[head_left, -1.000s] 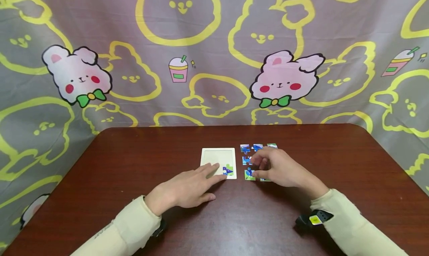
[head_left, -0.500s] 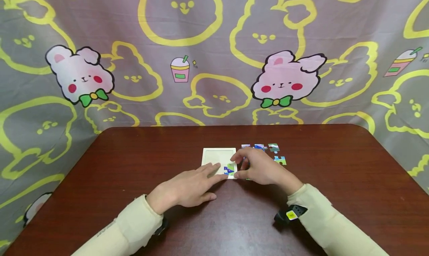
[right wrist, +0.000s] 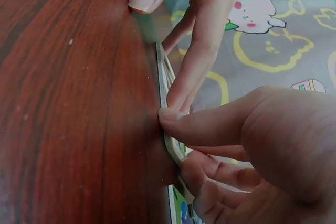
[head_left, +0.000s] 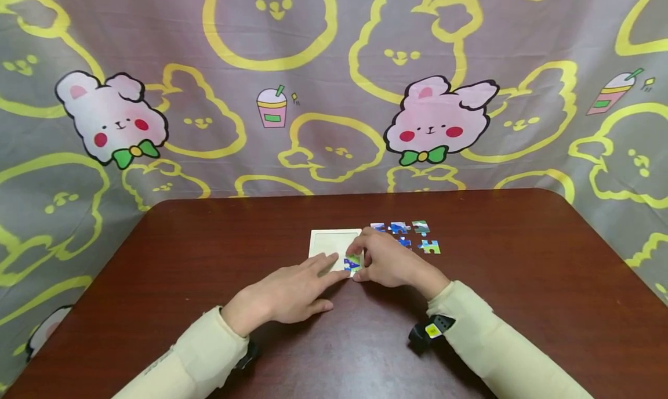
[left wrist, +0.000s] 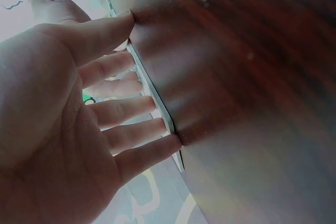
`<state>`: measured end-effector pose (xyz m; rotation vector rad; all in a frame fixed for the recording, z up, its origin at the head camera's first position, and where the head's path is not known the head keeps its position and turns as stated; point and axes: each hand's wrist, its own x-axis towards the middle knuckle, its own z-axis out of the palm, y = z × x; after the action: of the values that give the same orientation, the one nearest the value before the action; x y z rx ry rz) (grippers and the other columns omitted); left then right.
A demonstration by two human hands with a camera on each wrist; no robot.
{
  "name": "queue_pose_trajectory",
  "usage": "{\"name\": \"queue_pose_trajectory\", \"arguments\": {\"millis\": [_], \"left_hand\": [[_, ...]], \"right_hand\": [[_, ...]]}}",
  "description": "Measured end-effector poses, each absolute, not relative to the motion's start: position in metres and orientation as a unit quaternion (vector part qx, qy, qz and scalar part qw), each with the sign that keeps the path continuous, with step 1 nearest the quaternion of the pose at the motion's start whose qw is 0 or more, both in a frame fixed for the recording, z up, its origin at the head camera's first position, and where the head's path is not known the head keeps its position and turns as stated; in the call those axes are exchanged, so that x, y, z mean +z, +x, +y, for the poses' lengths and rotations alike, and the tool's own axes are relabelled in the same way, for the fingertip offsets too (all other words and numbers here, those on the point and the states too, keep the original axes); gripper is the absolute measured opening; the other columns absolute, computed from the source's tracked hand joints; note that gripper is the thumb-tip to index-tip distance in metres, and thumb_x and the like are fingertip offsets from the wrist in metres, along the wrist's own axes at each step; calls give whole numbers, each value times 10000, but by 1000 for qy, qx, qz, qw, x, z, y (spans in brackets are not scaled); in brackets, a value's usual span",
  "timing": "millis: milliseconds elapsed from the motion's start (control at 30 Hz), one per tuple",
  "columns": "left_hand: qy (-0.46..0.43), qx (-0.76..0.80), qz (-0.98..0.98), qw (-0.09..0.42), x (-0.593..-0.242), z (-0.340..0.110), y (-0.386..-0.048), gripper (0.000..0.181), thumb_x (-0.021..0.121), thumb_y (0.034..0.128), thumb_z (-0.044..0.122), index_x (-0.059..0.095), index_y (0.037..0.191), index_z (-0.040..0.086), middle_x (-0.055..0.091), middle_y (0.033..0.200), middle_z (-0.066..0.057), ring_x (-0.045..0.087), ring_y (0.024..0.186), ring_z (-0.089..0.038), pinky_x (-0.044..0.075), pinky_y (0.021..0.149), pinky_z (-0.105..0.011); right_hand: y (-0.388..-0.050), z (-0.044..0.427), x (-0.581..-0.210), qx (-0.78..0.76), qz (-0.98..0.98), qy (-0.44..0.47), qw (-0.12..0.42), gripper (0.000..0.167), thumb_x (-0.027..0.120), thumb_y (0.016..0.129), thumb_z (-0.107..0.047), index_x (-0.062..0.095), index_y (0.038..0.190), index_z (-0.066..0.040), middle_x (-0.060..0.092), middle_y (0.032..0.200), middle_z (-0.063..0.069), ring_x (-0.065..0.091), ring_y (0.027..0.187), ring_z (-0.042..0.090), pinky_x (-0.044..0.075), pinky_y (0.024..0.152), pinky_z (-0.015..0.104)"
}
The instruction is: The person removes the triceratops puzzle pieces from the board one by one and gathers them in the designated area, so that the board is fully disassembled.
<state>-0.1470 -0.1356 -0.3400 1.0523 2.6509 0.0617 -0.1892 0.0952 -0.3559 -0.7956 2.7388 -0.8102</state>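
Observation:
A pale square puzzle tray lies on the table, with a blue-and-green jigsaw puzzle piece in its near right corner. My left hand rests flat over the tray's near left part, its fingers extended across the near edge. Curled over the right edge is my right hand, index finger at the far side of the piece and thumb at the tray's near edge. The fingers bracket that corner piece; their exact contact with it is partly hidden.
Right of the tray lie several loose jigsaw pieces, among them a blue one, a green-grey one and a light green one. My right hand covers part of this group. A patterned curtain hangs behind the brown table.
The right hand has moved left from the loose pieces to the tray's near right corner and closed in around the piece there. My left hand stays on the tray.

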Motion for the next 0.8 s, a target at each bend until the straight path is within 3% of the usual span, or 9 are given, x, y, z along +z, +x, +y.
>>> {"name": "queue_pose_trajectory", "arguments": {"millis": [800], "left_hand": [[368, 26, 919, 138, -341, -135, -147, 594, 666, 1060, 349, 466, 1606, 221, 338, 1732, -149, 372, 1592, -350, 547, 1090, -528]], "right_hand": [[-197, 84, -351, -264, 930, -224, 118, 370, 937, 753, -64, 722, 1054, -90, 714, 939, 17, 650, 868, 128, 558, 847, 316]]}}
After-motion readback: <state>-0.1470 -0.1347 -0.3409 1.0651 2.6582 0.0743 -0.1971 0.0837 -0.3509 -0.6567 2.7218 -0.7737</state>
